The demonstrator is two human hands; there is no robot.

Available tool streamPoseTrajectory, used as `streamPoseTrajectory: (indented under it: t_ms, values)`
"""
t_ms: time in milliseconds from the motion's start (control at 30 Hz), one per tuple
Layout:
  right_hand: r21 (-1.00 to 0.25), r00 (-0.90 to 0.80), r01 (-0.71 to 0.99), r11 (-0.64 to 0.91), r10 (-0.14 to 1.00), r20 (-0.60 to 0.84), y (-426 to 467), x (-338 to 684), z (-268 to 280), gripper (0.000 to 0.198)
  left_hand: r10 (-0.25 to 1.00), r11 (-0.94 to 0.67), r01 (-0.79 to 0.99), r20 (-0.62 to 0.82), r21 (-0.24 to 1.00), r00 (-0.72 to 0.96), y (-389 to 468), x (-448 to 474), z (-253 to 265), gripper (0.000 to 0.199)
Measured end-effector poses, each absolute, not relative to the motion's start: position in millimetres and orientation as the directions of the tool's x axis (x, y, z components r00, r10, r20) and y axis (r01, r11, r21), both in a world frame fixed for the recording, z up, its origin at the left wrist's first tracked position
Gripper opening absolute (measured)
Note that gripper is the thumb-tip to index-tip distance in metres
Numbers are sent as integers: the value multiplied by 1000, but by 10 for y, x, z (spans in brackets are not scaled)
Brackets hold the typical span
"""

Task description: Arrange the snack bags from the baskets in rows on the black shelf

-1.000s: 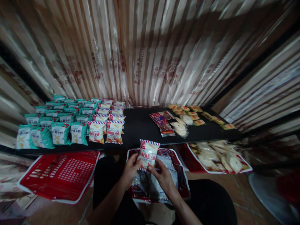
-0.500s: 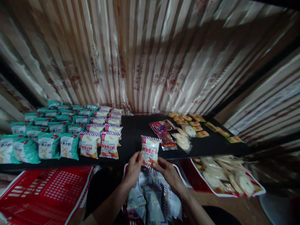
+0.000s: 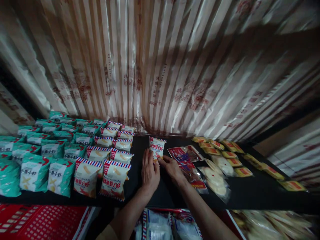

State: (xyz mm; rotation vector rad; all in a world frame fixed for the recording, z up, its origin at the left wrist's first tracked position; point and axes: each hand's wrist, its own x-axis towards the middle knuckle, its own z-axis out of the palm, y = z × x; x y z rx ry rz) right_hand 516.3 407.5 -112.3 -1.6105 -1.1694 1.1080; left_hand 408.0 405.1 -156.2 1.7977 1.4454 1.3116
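Note:
A small white and orange snack bag with a striped top edge stands upright toward the back of the black shelf. My left hand is against its lower left side, fingers close together, their grip partly hidden. At the lower right corner, my right hand grips the bag between thumb and fingers. To the left are rows of matching snack bags, with teal snack bags beyond them. Flat red packets lie just right of my right hand.
Clear-wrapped pale round pieces and small yellow packets lie farther right on the shelf. Below its front edge are a red basket, a container of snack bags and more pale packages. Striped sheeting hangs behind.
Both hands have carried the snack bag from above the front edge to farther back on the shelf. The view has shifted closer to the shelf.

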Motion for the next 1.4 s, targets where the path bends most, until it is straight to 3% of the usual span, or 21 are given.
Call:
streamPoseTrajectory:
  t_ms: [433,600,800,1400]
  values:
    - [-809,212,552,-204,972,-100,4990,5151,-1511,31,968,-159,544,238,824,-78,4512,4091,-1695,44]
    - [-795,214,572,-204,972,-95,5152,5090,-1533,32,966,-163,546,246,822,-82,4582,4048,-1685,44]
    - [-786,237,585,-200,969,-70,5263,5001,-1565,50,959,-153,538,256,829,-121,4664,4008,-1715,44]
    - [-748,177,638,-181,980,-87,5337,4969,-1471,44,956,-157,567,269,809,-119,4580,4049,-1676,45]
